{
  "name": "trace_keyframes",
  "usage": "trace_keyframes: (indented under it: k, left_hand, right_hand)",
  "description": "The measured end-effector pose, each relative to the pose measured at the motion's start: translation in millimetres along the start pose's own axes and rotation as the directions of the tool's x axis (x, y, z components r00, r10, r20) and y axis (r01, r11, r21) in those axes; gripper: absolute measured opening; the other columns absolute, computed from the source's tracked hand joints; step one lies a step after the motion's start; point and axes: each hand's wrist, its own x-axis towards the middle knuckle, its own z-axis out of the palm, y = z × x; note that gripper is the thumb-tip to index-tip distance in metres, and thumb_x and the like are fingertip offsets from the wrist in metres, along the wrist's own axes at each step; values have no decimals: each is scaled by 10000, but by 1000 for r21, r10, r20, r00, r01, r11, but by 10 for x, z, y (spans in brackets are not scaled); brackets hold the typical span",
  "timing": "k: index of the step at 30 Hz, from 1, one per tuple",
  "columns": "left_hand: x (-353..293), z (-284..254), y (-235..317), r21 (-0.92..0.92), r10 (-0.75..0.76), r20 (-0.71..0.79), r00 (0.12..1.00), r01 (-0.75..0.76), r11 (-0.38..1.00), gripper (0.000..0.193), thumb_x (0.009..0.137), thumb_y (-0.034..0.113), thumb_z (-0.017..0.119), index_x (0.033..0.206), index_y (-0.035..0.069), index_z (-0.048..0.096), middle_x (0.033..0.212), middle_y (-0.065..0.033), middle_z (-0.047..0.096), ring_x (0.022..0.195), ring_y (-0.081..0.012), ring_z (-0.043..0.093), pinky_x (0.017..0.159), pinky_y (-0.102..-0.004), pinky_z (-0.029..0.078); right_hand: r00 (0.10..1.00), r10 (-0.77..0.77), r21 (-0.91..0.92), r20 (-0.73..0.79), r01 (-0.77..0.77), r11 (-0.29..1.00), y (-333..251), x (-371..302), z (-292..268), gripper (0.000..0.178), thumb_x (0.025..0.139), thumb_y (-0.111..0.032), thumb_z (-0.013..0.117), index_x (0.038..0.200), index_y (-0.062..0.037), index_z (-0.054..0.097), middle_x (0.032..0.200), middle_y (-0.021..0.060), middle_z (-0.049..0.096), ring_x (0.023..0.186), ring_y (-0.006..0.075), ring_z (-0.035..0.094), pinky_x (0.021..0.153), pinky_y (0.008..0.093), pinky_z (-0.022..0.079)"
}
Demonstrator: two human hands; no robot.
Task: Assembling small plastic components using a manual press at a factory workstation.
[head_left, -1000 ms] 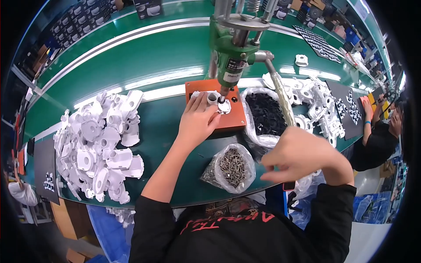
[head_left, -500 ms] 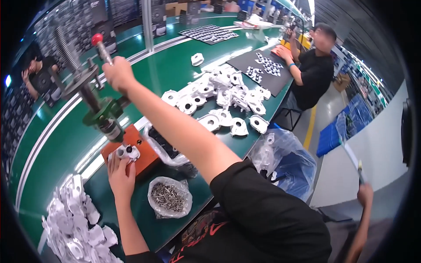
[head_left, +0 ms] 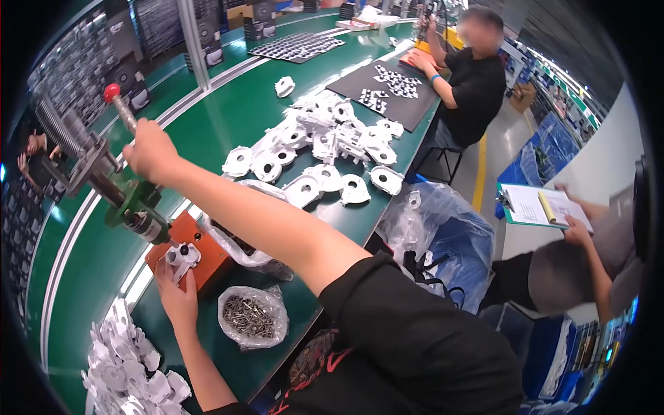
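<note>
My right hand is closed around the lever of a green hand press, below the lever's red ball knob. Under the press, a white plastic housing with a dark round spot sits on an orange block. The fingers of my left hand grip the near side of this housing and are partly hidden by it. The press's tip comes down right by the part; I cannot tell whether they touch. Beside my left forearm stands a plastic-lined bowl of metal screws.
White housings lie heaped on the green bench at centre and lower left. A plastic-lined box stands beside the block. A blue bag-lined bin is right of the bench. A co-worker sits beyond; another person holds a clipboard.
The whole view has shifted, so the bench things sit further left. The person at right has turned the clipboard face up and come further into view. Both my hands keep their holds.
</note>
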Motion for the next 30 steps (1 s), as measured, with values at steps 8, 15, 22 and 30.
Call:
trace_keyframes:
  k: [8, 15, 22, 30]
  left_hand:
    - [141, 10, -213, -270, -46, -25, 999, 38, 962, 608, 863, 141, 594, 1407, 25, 347, 1438, -196, 372, 1332, -341, 352, 1099, -401, 273]
    - [491, -176, -467, 129, 60, 186, 981, -85, 988, 579, 838, 204, 595, 1362, 47, 405, 1323, -173, 482, 1221, -354, 428, 1046, -410, 310]
    - [685, -382, 48, 209, 94, 306, 947, -163, 964, 453, 724, 304, 677, 1088, 58, 567, 1070, -177, 575, 998, -378, 553, 870, -445, 440]
    - [582, -677, 133, -12, -166, 298, 940, 177, 984, 506, 691, 274, 734, 1118, 97, 530, 922, -115, 662, 857, -299, 660, 734, -381, 504]
  right_hand:
    - [983, -167, -115, 71, 175, 978, 744, -1588, -1522, 322, 791, -148, 633, 1082, -29, 568, 1148, 175, 540, 1137, 361, 474, 988, 423, 359]
    - [989, -144, -588, -37, 95, 803, 1659, -2379, -2172, 338, 758, -183, 658, 1068, -59, 599, 1256, 188, 493, 1156, 333, 482, 967, 463, 336]
    - [998, 53, -704, 18, -25, 709, 1823, -2642, -2221, 482, 808, -230, 629, 1240, -52, 514, 1373, 203, 428, 1309, 350, 370, 1032, 447, 268]
    - [1000, 25, -618, 17, -9, 786, 1745, -2576, -2203, 483, 766, -171, 634, 1212, -37, 508, 1342, 192, 437, 1287, 347, 373, 1033, 457, 279]
